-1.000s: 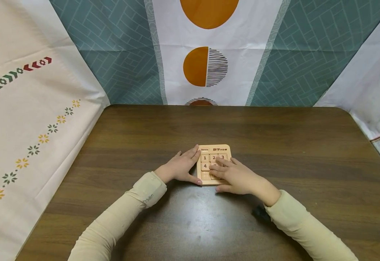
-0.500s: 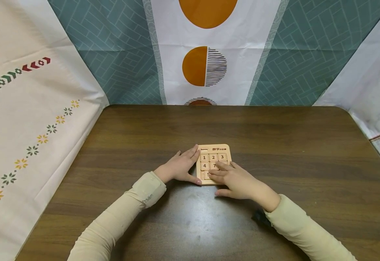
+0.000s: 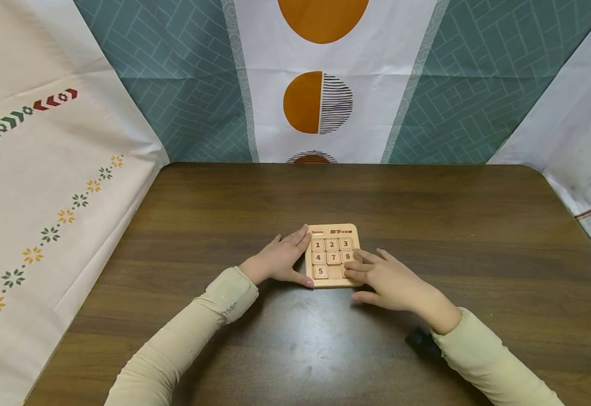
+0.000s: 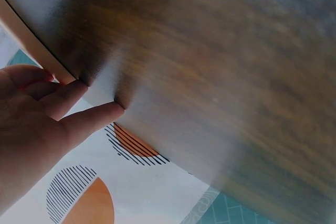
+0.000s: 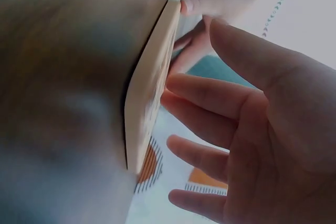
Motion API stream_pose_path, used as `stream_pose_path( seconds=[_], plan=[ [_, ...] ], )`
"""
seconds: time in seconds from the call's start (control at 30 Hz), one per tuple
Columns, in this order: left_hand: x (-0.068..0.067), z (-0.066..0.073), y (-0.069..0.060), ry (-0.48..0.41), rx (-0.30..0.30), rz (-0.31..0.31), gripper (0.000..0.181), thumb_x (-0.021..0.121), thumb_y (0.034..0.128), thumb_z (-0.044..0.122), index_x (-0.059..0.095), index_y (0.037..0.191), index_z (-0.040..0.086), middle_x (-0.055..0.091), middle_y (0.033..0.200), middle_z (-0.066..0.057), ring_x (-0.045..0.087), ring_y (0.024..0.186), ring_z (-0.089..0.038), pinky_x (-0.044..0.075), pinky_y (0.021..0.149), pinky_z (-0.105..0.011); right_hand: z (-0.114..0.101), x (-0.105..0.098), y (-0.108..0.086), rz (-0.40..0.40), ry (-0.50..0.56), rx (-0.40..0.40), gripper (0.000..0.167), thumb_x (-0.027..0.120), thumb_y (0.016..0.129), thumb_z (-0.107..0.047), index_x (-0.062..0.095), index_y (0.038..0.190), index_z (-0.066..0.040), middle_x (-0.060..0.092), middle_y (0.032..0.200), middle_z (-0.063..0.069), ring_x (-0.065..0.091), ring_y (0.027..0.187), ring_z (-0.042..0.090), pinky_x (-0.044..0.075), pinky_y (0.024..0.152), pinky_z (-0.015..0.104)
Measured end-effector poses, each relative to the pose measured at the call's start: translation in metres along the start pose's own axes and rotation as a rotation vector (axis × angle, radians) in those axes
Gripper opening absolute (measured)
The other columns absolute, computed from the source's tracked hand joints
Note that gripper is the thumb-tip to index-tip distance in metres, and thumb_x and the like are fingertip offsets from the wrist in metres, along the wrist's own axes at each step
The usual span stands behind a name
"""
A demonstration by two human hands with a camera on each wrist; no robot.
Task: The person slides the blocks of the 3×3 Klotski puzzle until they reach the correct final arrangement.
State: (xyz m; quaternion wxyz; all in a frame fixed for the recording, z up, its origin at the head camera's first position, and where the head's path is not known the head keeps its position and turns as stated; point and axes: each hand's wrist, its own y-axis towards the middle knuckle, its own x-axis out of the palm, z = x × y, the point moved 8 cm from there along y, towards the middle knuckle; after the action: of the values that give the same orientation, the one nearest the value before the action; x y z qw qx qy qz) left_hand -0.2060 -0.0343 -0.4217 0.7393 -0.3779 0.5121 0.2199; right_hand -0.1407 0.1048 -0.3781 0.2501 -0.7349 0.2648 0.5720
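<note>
A light wooden number slide puzzle [image 3: 343, 226] lies flat on the brown table. In the head view, tiles 1, 2, 3 fill the top row and 4, 7, 8 the middle one. Tile 5 [image 3: 320, 271] sits at bottom left, with a gap to its right. My left hand [image 3: 280, 259] rests against the puzzle's left side, thumb at the near corner, fingers extended. Fingertips of my right hand [image 3: 394, 280] touch the bottom right tile, mostly hiding it. In the right wrist view, the board's thick edge [image 5: 137, 114] shows beside my spread right fingers.
The brown wooden table [image 3: 234, 197] extends around the puzzle. A dark object [image 3: 422, 341] sits beneath the right wrist. Behind the table hangs a green and white patterned cloth [image 3: 204, 101]. An embroidered pale cloth [image 3: 16, 186] covers the left side.
Tile 5 has slid left into the bottom left corner, opening the gap at bottom middle. My right hand has shifted right, uncovering tiles 7 and 8. The left hand stays in place.
</note>
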Motion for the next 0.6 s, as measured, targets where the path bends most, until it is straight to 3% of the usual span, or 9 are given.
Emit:
stream_pose_path(
  seconds=[0.23,0.6],
  plan=[
    [-0.001,0.0,0.0,0.001,-0.001,0.004,0.111,0.06,0.0705,0.067,0.012,0.145,0.001,-0.001,0.151,-0.014,0.011,0.137,-0.023,0.02,0.103,-0.054,0.006,-0.001,-0.008,0.002,-0.02,0.002,0.05,0.062,0.084,-0.037,0.059,0.122,-0.005,0.056,0.125,0.008,0.036,0.126,0.036,0.027,0.094,0.062],
    [0.001,-0.001,0.001,0.004,-0.001,0.005,0.111,0.059,0.07,0.069,0.012,0.145,0.001,-0.001,0.152,-0.013,0.011,0.137,-0.022,0.02,0.103,-0.054,-0.001,0.01,0.0,-0.026,-0.025,-0.008,0.055,0.06,0.084,-0.043,0.056,0.126,-0.007,0.053,0.129,0.01,0.035,0.127,0.033,0.027,0.095,0.061]
  ],
)
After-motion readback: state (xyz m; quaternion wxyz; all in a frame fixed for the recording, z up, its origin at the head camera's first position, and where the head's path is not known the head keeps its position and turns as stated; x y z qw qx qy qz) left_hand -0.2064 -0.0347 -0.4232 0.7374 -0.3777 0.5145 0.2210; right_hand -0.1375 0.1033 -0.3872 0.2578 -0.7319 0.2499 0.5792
